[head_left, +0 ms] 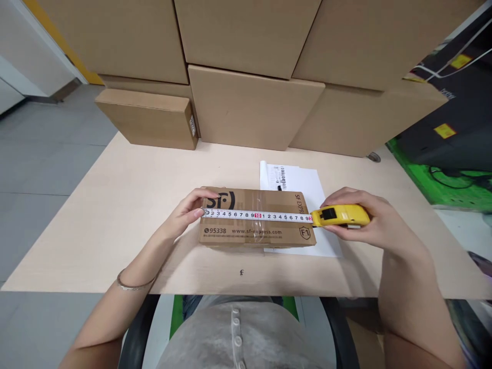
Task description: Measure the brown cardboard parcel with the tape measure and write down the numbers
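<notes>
A small brown cardboard box (238, 238) with dark print and clear tape lies on the table in front of me. The white blade of a tape measure (284, 217) stretches across its top from the left edge to the right edge. My left hand (188, 211) pinches the blade's end against the box's left edge, its fingers resting on the top. Just past the right edge, my right hand (365, 218) is wrapped round the yellow tape measure case (340, 214). White paper sheets (307, 179) lie partly under the box.
Large cardboard boxes (253, 107) are stacked along the table's far side. A flatter carton (157, 120) stands at the back left. At the right, a dark machine (438, 123) sits beside cables on a green surface. The table's (215, 279) front edge is close to my body.
</notes>
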`<state>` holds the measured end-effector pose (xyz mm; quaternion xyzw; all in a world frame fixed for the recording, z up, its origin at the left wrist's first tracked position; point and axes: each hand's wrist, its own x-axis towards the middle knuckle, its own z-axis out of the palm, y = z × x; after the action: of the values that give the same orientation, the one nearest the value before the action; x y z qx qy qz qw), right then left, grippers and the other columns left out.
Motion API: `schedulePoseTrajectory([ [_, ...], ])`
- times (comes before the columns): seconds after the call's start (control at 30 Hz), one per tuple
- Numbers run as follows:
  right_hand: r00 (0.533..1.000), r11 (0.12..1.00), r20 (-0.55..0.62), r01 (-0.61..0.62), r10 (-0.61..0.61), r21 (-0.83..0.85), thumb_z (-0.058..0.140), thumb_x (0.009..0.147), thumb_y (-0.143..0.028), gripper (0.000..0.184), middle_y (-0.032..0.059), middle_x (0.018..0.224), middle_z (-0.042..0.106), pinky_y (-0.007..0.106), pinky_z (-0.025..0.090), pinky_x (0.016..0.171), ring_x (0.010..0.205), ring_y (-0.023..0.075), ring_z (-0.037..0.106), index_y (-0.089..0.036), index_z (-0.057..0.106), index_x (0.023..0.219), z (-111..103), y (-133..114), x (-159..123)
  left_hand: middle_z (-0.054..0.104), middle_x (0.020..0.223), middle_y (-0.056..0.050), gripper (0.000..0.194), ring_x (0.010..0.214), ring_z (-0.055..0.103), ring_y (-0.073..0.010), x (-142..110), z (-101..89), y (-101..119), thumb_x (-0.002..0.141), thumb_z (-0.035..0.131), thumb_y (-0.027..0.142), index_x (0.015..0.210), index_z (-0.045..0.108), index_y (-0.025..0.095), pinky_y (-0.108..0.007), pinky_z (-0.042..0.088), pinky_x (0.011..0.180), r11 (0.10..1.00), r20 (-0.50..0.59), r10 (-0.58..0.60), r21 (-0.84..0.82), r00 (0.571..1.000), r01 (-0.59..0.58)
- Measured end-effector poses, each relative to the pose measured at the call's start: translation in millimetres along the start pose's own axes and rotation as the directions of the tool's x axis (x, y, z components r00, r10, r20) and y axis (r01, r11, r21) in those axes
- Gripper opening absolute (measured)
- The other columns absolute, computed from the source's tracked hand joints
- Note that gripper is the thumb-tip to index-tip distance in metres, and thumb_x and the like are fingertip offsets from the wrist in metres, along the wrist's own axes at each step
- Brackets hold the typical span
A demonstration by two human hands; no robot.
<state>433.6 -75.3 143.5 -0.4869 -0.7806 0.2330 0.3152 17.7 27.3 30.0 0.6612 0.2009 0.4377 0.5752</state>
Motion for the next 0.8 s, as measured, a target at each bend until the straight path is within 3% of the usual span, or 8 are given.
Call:
schedulePoseTrajectory([
  [0.37, 0.999, 0.998, 0.021, 0.048, -0.047, -0.033, 0.085, 0.084, -0.029, 0.034, 0.0006, 0.101, 0.075, 0.039, 0.057, 0.071, 0.087, 0.0227, 0.071, -0.037, 0.069, 0.112, -2.3, 2.3, 7.5, 0.071, 0.115, -0.008, 0.038, 0.106, 0.066, -0.0242, 2.4, 3.9, 4.5, 0.095, 0.07, 0.055, 0.124, 0.076, 0.03, -0.035, 0.053, 0.087, 0.999, -0.003, 0.04, 0.02, 0.999, -0.039],
  [0.57, 0.997, 0.995, 0.024, 0.077, -0.076, -0.068, 0.084, 0.084, -0.031, 0.033, 0.0011, 0.1, 0.073, 0.038, 0.057, 0.07, 0.085, 0.0234, 0.071, -0.036, 0.066, 0.112, -8.0, -23.0, 13.2, 0.072, 0.118, -0.008, 0.038, 0.11, 0.067, -0.0233, 0.9, 1.2, 5.0, 0.097, 0.069, 0.053, 0.127, 0.075, 0.031, -0.034, 0.054, 0.09, 0.996, -0.003, 0.075, 0.055, 0.997, -0.074],
  [0.73, 0.976, 0.968, 0.15, 0.181, -0.156, -0.172, 0.078, 0.091, -0.038, 0.031, 0.0026, 0.103, 0.077, 0.035, 0.055, 0.067, 0.08, 0.0217, 0.074, -0.028, 0.063, 0.116, 20.0, -63.0, 51.9, 0.072, 0.123, -0.01, 0.035, 0.118, 0.068, -0.0261, -3.7, 4.7, 17.2, 0.1, 0.066, 0.05, 0.129, 0.074, 0.031, -0.039, 0.056, 0.096, 0.972, 0.022, 0.157, 0.172, 0.987, -0.158],
  [0.8, 0.935, 0.936, 0.253, 0.299, -0.249, -0.186, 0.074, 0.093, -0.038, 0.032, 0.0041, 0.11, 0.078, 0.034, 0.054, 0.068, 0.084, 0.0219, 0.075, -0.026, 0.064, 0.121, 42.8, -78.8, 71.3, 0.071, 0.128, -0.011, 0.036, 0.121, 0.068, -0.0261, -11.1, 9.1, 24.9, 0.102, 0.064, 0.046, 0.134, 0.071, 0.032, -0.04, 0.055, 0.1, 0.945, 0.056, 0.18, 0.266, 0.982, -0.188],
])
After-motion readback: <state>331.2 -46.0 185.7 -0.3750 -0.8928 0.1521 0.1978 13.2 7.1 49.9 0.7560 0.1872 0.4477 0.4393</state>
